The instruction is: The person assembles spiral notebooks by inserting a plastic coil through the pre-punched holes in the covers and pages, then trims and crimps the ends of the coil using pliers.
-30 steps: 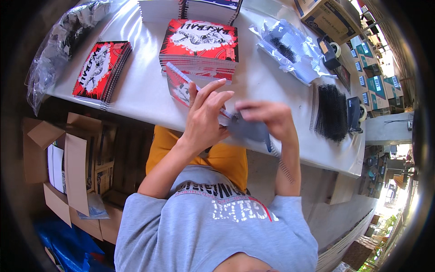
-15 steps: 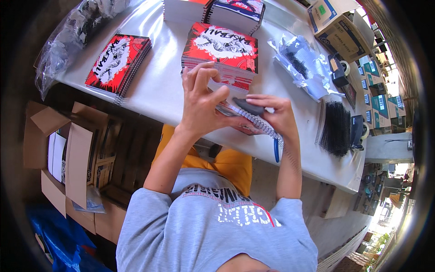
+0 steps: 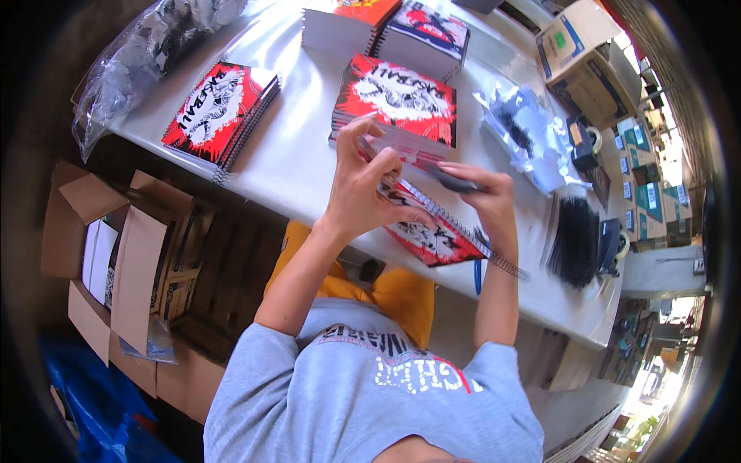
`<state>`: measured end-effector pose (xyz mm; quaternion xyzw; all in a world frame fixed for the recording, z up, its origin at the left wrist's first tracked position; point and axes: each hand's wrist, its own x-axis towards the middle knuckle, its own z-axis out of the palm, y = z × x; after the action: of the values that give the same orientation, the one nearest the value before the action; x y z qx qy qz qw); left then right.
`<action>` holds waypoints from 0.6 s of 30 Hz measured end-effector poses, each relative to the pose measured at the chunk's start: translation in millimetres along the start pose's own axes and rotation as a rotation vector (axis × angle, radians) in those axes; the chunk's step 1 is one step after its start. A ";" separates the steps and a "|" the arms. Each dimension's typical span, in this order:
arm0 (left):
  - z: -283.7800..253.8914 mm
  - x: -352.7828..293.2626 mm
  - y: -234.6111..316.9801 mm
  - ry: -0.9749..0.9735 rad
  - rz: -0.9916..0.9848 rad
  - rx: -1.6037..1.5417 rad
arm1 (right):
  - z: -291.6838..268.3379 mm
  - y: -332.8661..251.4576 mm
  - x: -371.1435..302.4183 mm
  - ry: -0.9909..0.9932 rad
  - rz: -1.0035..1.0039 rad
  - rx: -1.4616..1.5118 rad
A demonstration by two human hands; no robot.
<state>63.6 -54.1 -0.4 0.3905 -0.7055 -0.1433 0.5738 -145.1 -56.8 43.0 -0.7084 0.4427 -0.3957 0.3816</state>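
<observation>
My left hand (image 3: 356,189) is closed on a notebook (image 3: 434,245) with a red, black and white cover, thumb on the cover. It is tilted over the table's near edge. A spiral coil (image 3: 451,222) runs along its upper edge, and its loose end sticks out past the lower right corner. My right hand (image 3: 494,207) holds a dark grey, smooth, elongated piece (image 3: 458,183) just above the coil; its exact kind does not show. Below the right hand, a blue handle (image 3: 478,276) shows, the rest hidden. A stack of red-covered pages (image 3: 401,104) lies just beyond my hands.
Coil-bound notebooks (image 3: 220,112) lie at the left; thicker stacks (image 3: 340,32) stand at the back. On the right are black coils (image 3: 573,241), crumpled wrapping (image 3: 525,139), tape dispensers (image 3: 583,147) and a carton (image 3: 590,65). An open cardboard box (image 3: 135,278) stands left below the table (image 3: 297,181).
The notebook has tipped so more of its red cover shows. In the picture, the table and both hands have shifted slightly right and down. Both hands keep their holds.
</observation>
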 end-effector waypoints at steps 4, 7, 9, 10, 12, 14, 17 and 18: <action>4.7 0.0 -11.0 0.012 -0.114 -0.097 | 3.6 -10.0 2.4 -0.269 -0.073 0.193; 3.3 -3.2 -15.5 0.051 0.012 -0.016 | 1.6 -0.1 2.7 -0.010 0.051 0.156; 5.0 -0.2 -19.7 0.054 -0.005 -0.071 | 5.9 -6.5 3.9 -0.234 -0.179 0.497; 3.9 -1.6 -20.8 0.048 -0.032 -0.119 | 9.3 -17.0 7.6 -0.271 -0.148 0.259; 3.3 -3.5 -19.2 0.062 -0.089 -0.194 | 15.4 5.6 22.1 -0.119 0.019 -0.047; 6.3 -1.0 -22.0 0.083 -0.028 -0.186 | 5.1 1.3 11.7 -0.051 0.004 0.293; 7.6 -8.6 -22.3 0.055 -0.129 -0.286 | 19.2 0.4 19.3 -0.198 -0.071 0.258; 8.0 -5.0 -23.4 0.081 -0.179 -0.354 | 18.8 1.7 25.3 -0.176 0.054 -0.025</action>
<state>65.5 -67.7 -21.5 0.3503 -0.6079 -0.2997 0.6465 -121.3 -77.3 39.6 -0.7331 0.4311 -0.3159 0.4206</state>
